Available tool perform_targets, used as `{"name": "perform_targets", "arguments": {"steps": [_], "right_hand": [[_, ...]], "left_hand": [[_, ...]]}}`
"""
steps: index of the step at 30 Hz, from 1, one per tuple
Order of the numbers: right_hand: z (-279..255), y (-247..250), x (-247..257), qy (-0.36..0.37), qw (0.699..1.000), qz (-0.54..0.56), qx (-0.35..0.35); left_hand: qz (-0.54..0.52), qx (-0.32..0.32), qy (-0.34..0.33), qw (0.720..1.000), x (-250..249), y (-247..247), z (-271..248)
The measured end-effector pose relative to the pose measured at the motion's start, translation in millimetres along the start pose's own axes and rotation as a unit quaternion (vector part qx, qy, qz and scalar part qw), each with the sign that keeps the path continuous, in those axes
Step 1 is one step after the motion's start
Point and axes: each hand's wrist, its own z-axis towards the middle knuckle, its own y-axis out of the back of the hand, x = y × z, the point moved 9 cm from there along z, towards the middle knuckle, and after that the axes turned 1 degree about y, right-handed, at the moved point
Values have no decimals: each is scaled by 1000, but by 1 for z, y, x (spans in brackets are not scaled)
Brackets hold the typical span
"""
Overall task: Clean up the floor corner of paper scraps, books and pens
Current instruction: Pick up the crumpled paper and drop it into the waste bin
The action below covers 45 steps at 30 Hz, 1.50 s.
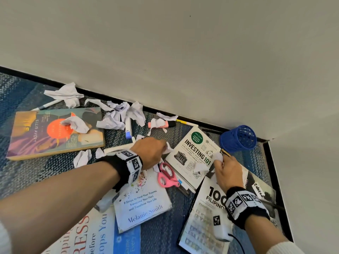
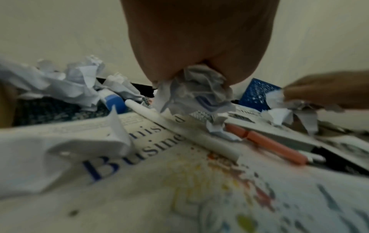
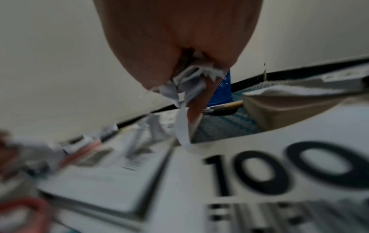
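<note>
Crumpled white paper scraps [image 1: 117,116] litter the blue carpet along the wall. My left hand [image 1: 152,151] is curled round a wad of scraps [image 2: 197,89], low over the Melanie Smith book [image 1: 145,204]. My right hand [image 1: 224,169] grips more scraps [image 3: 189,78] above the Investing 101 book [image 1: 194,153]; another scrap [image 1: 200,167] lies on that book by the hand. The Ellis Avery book [image 1: 55,132] lies at left with a scrap on it. A white marker [image 2: 179,130] and an orange pen [image 2: 265,145] lie in front of my left hand.
A blue mesh pen cup [image 1: 238,138] lies tipped in the corner. Pink scissors [image 1: 167,176] sit between the books. A pink highlighter [image 1: 161,124], a blue-capped marker [image 1: 128,129] and a pen [image 1: 49,104] lie near the black skirting. The 100 Filipinos book [image 1: 207,217] is under my right wrist.
</note>
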Motion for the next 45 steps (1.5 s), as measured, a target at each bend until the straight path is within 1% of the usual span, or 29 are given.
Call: {"name": "perform_targets", "arguments": {"steps": [2,5,7,9,12,14,16,18,20,22,24,28,30,32,33,36,37,39,41,42,45], "right_hand": [[-3,0,7,-5,999,53,-2],[-13,2,6,-38,989,142,-15],[-20,6,10,-45,986,159,-25],[-25,7,20,-24,985,171,-15],[-32,1,44,33,992,108,48],[-32,-6,55,55,993,74,75],[-30,-22,58,79,991,8,104],[-29,-38,61,103,984,-76,127],[-28,-45,67,116,978,-111,130],[-28,-46,71,127,978,-113,124],[-26,-43,71,128,981,-93,113],[-25,-38,70,116,987,-56,99],[-24,-39,66,102,988,-57,105],[-23,-39,63,97,987,-59,117],[-23,-37,64,105,987,-47,112],[-32,-28,80,157,984,5,85],[-39,-30,88,177,980,8,91],[-56,-42,101,205,969,3,139],[-73,-58,106,204,957,-5,206],[-79,-64,104,198,954,-22,224],[-86,-69,95,176,955,-80,227]], "left_hand": [[44,16,-31,998,-6,-7,-6],[111,43,-54,991,-11,-18,-17],[142,48,-66,987,-14,-20,-22],[151,45,-55,986,-12,-18,-21],[162,33,-34,986,-3,-11,-18],[166,24,-39,985,1,-8,-19],[171,31,-46,984,3,-8,-22],[144,38,-41,988,4,-7,-25],[123,30,-41,991,2,-3,-30],[120,21,-36,992,5,0,-31],[101,21,-13,995,12,2,-30],[35,23,13,999,11,9,-31],[24,28,12,999,6,9,-32],[67,48,-11,997,0,1,-35],[97,57,-25,993,-3,-3,-36],[162,70,-49,983,-11,-12,-40],[186,78,-54,978,-12,-16,-42],[228,86,-67,967,-17,-21,-44],[254,95,-87,959,-23,-27,-46],[260,108,-94,955,-24,-30,-47],[239,127,-94,958,-24,-34,-48]]}}
